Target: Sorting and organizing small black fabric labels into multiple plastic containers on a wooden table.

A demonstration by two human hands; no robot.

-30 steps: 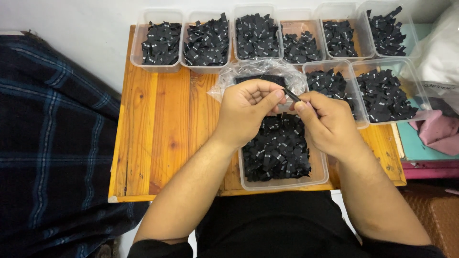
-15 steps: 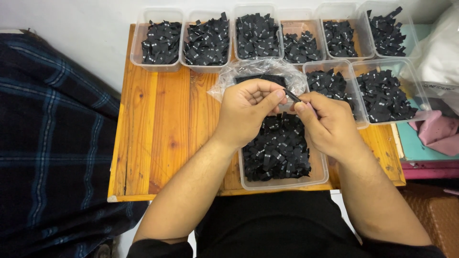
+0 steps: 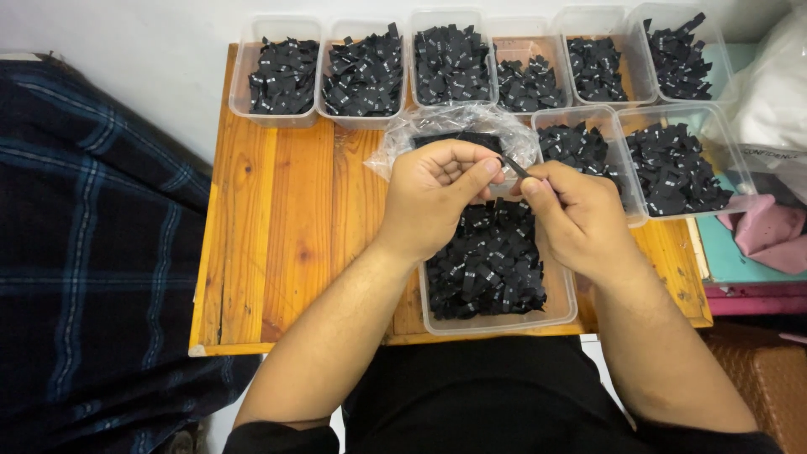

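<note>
A thin black label (image 3: 514,166) is pinched between my right hand (image 3: 576,214) fingers and my left hand (image 3: 437,193) thumb, above the clear tub (image 3: 496,321) of labels.

Wooden table (image 3: 286,210), plaid fabric (image 3: 84,252) (dark), pink cloth (image 3: 769,235)

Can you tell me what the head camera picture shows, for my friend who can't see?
Two hands, left hand and right hand, pinch one small black label together above a clear tub full of them. More tubs of labels line the wooden table.
</note>
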